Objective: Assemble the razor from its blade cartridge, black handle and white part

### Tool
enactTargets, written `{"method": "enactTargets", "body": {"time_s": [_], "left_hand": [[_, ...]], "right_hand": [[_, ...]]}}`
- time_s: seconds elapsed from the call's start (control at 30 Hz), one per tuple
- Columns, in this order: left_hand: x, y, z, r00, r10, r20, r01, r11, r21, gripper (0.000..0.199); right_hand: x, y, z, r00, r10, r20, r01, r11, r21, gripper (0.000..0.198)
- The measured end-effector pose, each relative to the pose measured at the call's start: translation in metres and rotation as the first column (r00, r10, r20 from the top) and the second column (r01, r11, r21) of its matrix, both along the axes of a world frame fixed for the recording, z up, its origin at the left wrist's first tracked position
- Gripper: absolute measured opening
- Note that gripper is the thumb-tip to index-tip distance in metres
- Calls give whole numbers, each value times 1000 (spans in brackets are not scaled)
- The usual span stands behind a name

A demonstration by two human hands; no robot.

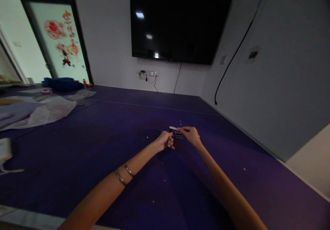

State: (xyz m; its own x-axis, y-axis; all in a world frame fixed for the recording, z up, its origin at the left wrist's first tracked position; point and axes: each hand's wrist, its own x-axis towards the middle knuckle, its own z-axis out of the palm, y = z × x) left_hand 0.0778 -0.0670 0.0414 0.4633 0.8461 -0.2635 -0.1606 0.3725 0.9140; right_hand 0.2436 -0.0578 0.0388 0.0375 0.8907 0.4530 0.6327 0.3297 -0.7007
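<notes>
My left hand (164, 140), two bracelets on its forearm, is closed round a small upright dark tube with a pale band (169, 142). Between the fingertips of my right hand (190, 134) is a short flat white strip (173, 128). The strip's far end reaches over the top of the tube; whether they touch I cannot tell. Just beside my right fingers, a small dark rectangular case (178, 135) lies on the purple surface (144, 175). A thin greenish piece (160, 130) shows behind my left hand, too small to name.
White scraps dot the purple surface. Plastic sheeting (55, 111) and a dark blue cloth bundle (63, 84) lie at the left, with a white device and its cord (5, 151) nearer me. A television (180, 27) hangs on the wall; a black cable (233, 56) dangles at the right.
</notes>
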Motion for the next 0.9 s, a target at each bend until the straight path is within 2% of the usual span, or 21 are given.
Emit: {"method": "enactTargets", "body": {"time_s": [0.23,0.37,0.57,0.73,0.9], "left_hand": [[2,-2,1,1000,8,-20,-8,1000,-12,20],[1,-2,-1,1000,3,-31,-3,1000,15,19],[1,-1,-3,1000,15,-24,-14,999,41,15],[1,0,-3,999,6,-38,-4,999,45,14],[-1,-1,-4,998,-21,-55,26,996,88,11]], "right_hand": [[-1,-2,4,981,-137,139,123,987,103,31],[-3,-2,4,991,-72,114,63,995,81,31],[0,-1,1,988,-122,93,114,990,83,34],[-4,0,0,999,-19,33,17,998,55,32],[1,2,-2,992,-105,75,100,993,58,37]]}}
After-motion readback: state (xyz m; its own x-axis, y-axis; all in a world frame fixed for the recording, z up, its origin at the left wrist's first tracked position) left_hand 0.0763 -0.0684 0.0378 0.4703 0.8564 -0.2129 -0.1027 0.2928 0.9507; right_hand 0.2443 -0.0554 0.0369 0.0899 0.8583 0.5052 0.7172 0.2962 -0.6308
